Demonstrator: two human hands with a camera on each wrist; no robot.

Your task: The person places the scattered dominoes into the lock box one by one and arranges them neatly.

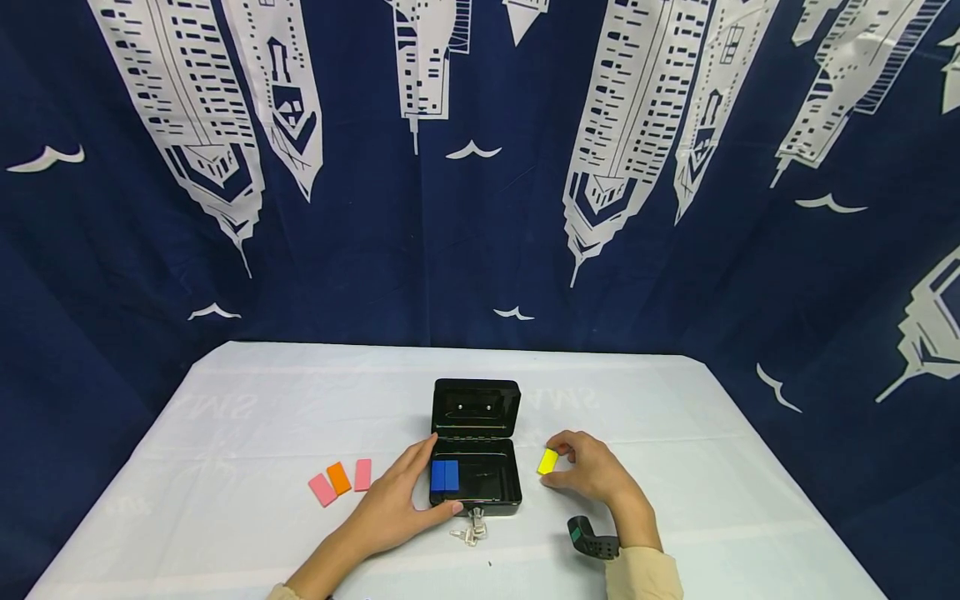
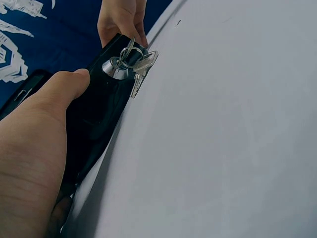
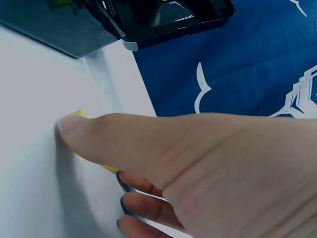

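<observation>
Navy cloth (image 1: 420, 250) backs a white table (image 1: 712, 467); right fingers (image 1: 572, 439) pinch yellow block (image 1: 548, 461), left fingers (image 1: 419, 457) hold box (image 1: 492, 507).

Right wrist view: your bare right hand (image 3: 213, 163) covers most of the small yellow rectangular block (image 3: 80, 113), and the top edge crops the glossy black hinged box (image 3: 59, 32). Left wrist view: your bare left hand (image 2: 34, 134) is cut off at the left edge, its fingers largely hidden. Head view: pale lettering (image 1: 217, 406) on the white tablecloth (image 1: 225, 533) is too faint for you to read.
</observation>
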